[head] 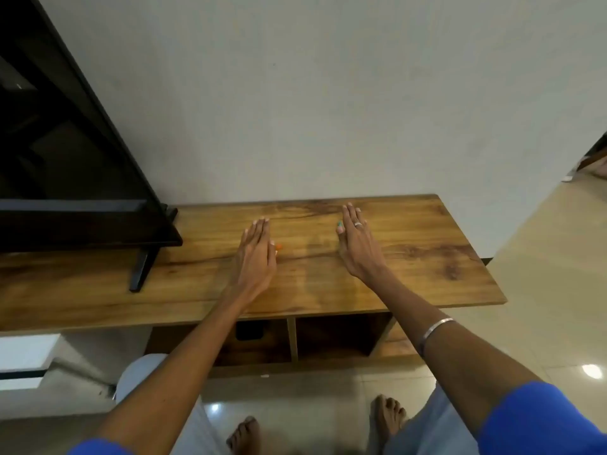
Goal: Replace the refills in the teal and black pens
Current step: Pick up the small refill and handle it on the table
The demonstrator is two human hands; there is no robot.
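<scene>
A: Start closest to the camera. What's there?

B: Two bare feet [389, 413] on a glossy tiled floor [532, 323], pale trousers, and blue sleeves [538, 421] at the bottom corners. Both forearms reach forward; the right one wears a thin metal bangle [437, 330].

A: And beyond the knees?

B: Open cubbies [331, 336] under a long wooden table [427, 257], with a dark, blurred object in the left cubby.

A: The hands?

B: Both lie palm down on the table, well apart, fingers straight and together, holding nothing. The left hand [256, 254] has a small orange bit [279, 246] showing just beside its thumb. The right hand [356, 244] wears a ring, and a small teal tip [339, 223] peeks out at its thumb side, touching or just under the hand.

A: Is that the teal pen?

B: I can't tell; only a sliver shows. The black pen isn't visible.

A: Farther back?

B: A black television [65, 142] on its stand [144, 264] at the table's left end, and a plain pale wall [328, 93] behind.
</scene>
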